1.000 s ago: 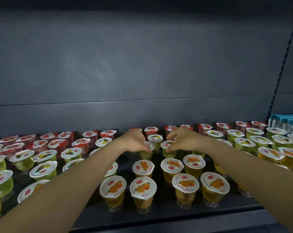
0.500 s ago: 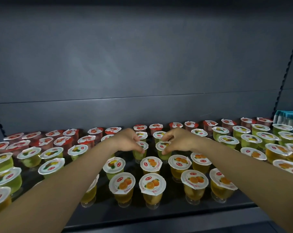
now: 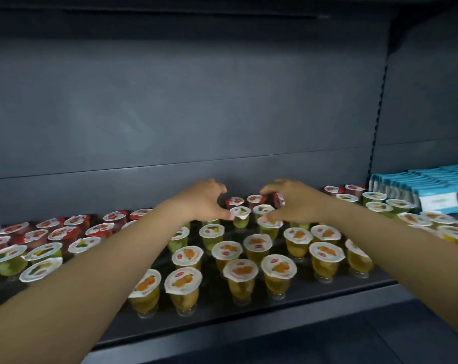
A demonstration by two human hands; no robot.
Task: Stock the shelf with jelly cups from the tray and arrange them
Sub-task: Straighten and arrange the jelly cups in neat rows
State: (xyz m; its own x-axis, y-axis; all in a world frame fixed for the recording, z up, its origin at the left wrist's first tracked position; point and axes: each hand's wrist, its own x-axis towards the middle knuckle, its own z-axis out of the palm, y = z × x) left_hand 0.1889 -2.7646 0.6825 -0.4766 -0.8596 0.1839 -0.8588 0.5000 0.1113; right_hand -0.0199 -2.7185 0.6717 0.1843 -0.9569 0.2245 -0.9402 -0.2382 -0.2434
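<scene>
Dozens of jelly cups (image 3: 256, 244) stand upright on a dark shelf (image 3: 248, 324), and we reach both arms in over them. Each clear footed cup has a white foil lid with a small red oval logo and a fruit picture; the writing is too small and blurred for us to read. Nearest us, toward 6 o'clock, the cups hold yellow jelly under lids showing orange fruit. Farther in, at the middle, they hold green jelly. Along the back, at 12 o'clock and out to 9 o'clock, they hold red jelly.

Our left hand (image 3: 204, 200) has its fingers curled and spread, the thumb tip touching the lid rim of a green cup (image 3: 240, 217). Our right hand (image 3: 293, 200) is curled the same way, its thumb resting on the lid of a neighbouring cup (image 3: 269, 227). Neither hand closes around a cup.

At 3 o'clock, beside the cups, teal and white packets (image 3: 419, 187) stand in a packed row; their print is unreadable.
</scene>
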